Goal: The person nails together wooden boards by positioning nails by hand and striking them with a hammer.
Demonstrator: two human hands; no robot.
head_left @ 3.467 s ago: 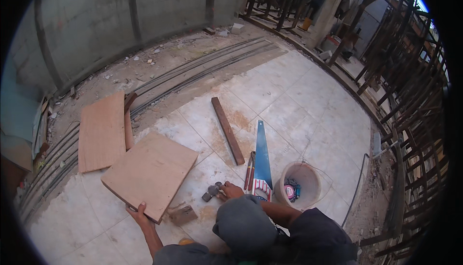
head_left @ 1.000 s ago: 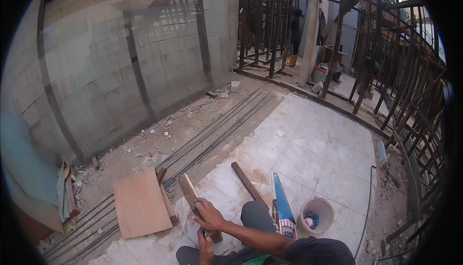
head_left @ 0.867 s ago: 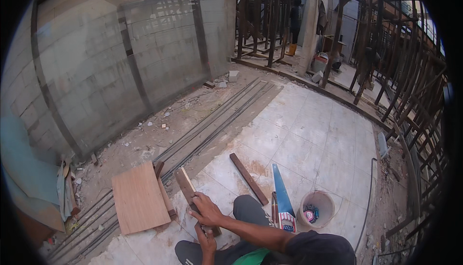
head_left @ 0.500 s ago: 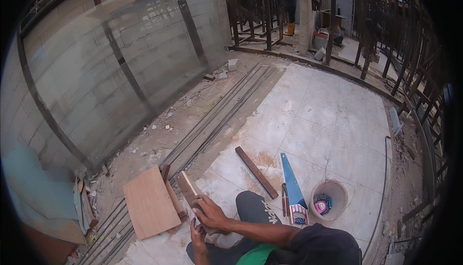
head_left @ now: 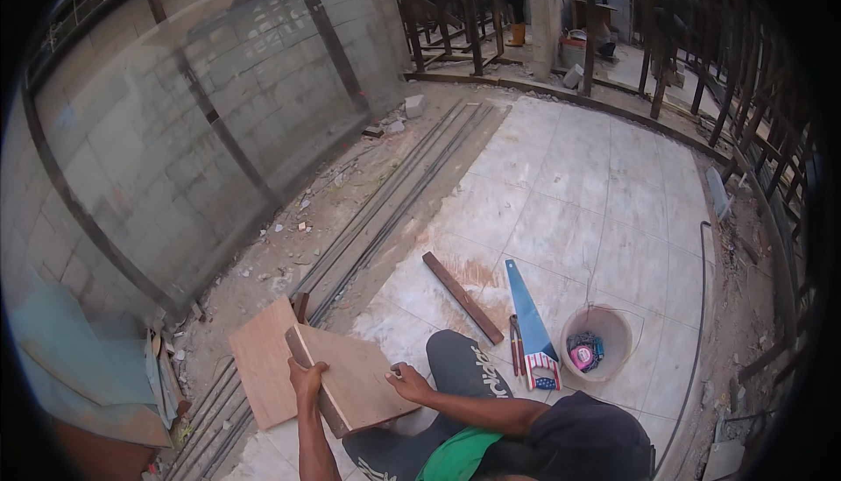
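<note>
A plywood panel with a dark wooden strip along its left edge rests tilted over my lap, its broad face up. My left hand grips that left edge, with the thumb lying on the face. Over the panel's right part, my right hand is closed with its fingers curled. Something small may be pinched there, too small to make out. Partly under the panel's left side lies another plywood sheet.
To the right lie a brown wooden batten, pincers and a blue handsaw. Beyond them stands a bucket with a pink item and small pieces inside. Long metal bars run along the floor's left side.
The panel has turned from edge-up to broad face up. My left hand has moved left onto its edge strip. My right hand has come off the strip and shifted right, over the face.
</note>
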